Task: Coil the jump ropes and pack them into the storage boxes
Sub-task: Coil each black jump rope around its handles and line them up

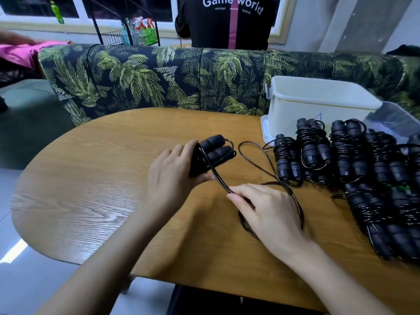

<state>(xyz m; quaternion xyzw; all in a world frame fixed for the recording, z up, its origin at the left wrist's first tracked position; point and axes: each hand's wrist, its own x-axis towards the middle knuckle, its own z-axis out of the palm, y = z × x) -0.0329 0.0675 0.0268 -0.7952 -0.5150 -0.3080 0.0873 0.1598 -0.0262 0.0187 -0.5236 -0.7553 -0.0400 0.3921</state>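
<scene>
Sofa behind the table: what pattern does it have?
The sofa has green palm leaves on black; the head view shows it.

Bare forearms [109, 258], fingers [241, 196] seemingly short-nailed.

The storage box [318, 103] sits on the counter [91, 189]. Just before it lie the coiled jump ropes [354, 160]. Left of it and nearer, the left hand [172, 176] and right hand [266, 208] hold a loose jump rope [216, 153]. Behind the box stands the sofa [159, 76].
</scene>
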